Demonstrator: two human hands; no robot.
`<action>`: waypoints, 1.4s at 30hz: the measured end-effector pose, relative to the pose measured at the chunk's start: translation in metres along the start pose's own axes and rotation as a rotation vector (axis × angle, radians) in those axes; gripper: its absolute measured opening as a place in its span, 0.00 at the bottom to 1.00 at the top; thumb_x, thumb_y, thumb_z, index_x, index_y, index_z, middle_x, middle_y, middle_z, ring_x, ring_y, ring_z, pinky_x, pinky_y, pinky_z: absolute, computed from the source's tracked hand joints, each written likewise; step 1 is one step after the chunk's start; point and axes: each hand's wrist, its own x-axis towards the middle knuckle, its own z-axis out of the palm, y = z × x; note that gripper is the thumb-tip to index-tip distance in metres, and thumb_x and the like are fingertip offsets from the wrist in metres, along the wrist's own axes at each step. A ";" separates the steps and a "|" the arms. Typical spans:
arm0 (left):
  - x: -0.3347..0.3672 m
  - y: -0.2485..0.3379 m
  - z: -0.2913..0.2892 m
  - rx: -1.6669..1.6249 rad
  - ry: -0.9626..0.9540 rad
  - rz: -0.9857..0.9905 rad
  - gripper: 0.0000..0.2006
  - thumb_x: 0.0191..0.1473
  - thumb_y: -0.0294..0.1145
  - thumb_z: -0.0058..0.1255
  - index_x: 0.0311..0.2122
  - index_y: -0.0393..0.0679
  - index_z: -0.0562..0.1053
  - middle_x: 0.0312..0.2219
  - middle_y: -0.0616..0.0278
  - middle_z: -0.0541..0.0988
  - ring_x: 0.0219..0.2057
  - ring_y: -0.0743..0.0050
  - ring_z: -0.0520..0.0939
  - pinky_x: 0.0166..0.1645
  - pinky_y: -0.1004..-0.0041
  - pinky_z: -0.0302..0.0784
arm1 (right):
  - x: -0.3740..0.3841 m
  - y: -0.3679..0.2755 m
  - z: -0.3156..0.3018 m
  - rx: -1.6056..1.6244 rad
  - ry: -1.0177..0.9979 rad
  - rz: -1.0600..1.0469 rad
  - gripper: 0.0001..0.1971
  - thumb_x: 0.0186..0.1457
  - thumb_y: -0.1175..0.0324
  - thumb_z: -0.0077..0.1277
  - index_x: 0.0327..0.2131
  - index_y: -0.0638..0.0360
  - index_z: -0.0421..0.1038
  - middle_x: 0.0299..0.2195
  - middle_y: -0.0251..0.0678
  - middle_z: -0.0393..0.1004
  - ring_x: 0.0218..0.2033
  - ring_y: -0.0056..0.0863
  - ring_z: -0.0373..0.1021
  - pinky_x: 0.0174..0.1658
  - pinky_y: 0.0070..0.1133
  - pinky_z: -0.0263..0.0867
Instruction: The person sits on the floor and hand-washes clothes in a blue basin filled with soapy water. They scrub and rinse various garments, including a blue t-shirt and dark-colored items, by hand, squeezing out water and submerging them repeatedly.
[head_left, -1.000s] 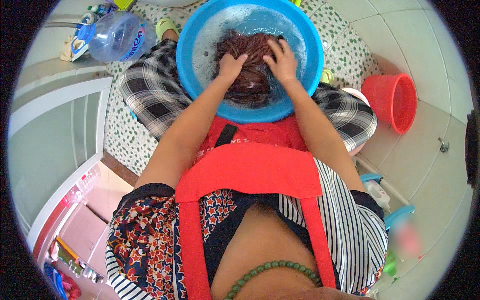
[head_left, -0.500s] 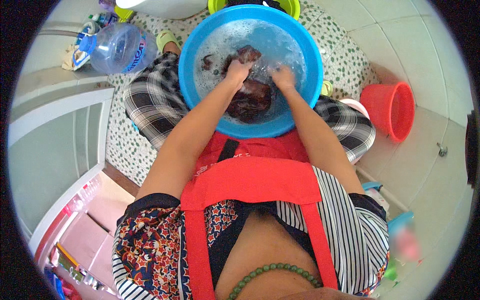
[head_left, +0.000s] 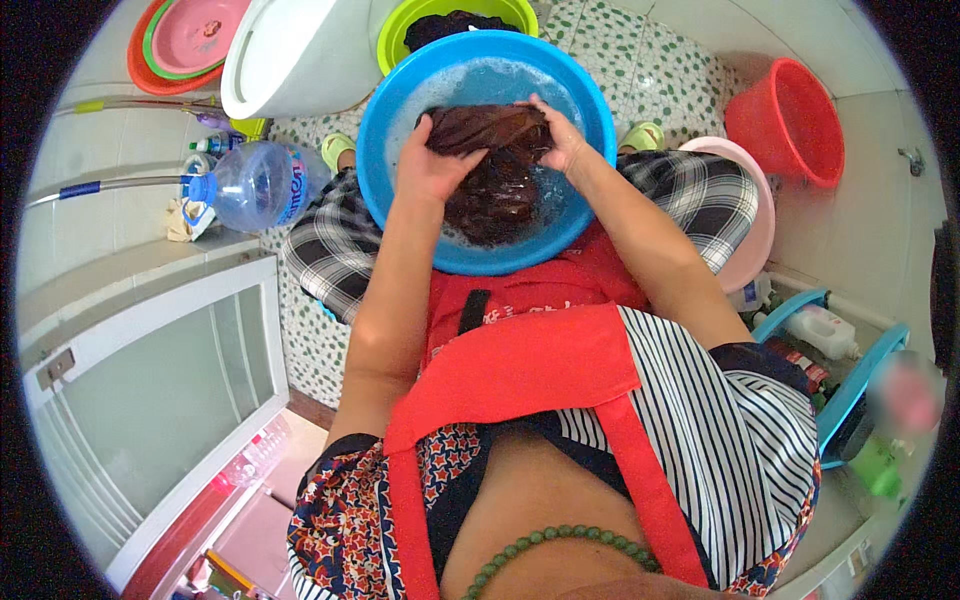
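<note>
A dark brown, wet garment [head_left: 490,190] is stretched between my two hands at the blue basin [head_left: 375,205], which stands in front of me with foamy water in it. At the garment's left end, my left hand [head_left: 432,168] grips the cloth, thumb and fingers curled about the edge. My right hand [head_left: 558,140] holds the upper right end, with the fingers partly hidden behind the fabric. The upper part is lifted and bunched into a band. Its lower part hangs into the water, so its full shape cannot be made out.
A lime-green basin [head_left: 392,50] with dark cloth stands beyond the blue one. To the right are a red bucket [head_left: 745,120], a pink basin [head_left: 762,220] and a blue rack [head_left: 838,400] of bottles. A large clear bottle [head_left: 250,185] and glass-panelled door [head_left: 190,390] are on the left.
Both hands have come up from the water, lifting the brown garment's upper part and spreading it between them. My right hand, previously apart from it, now holds it. The view has shifted.
</note>
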 end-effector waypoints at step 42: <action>0.026 -0.053 -0.038 -0.194 -0.277 -0.074 0.34 0.55 0.61 0.31 0.57 0.41 0.56 0.53 0.46 0.63 0.55 0.48 0.62 0.59 0.52 0.55 | -0.001 0.050 0.021 -1.802 0.026 -0.916 0.18 0.50 0.53 0.49 0.44 0.45 0.72 0.52 0.36 0.64 0.52 0.44 0.60 0.52 0.33 0.61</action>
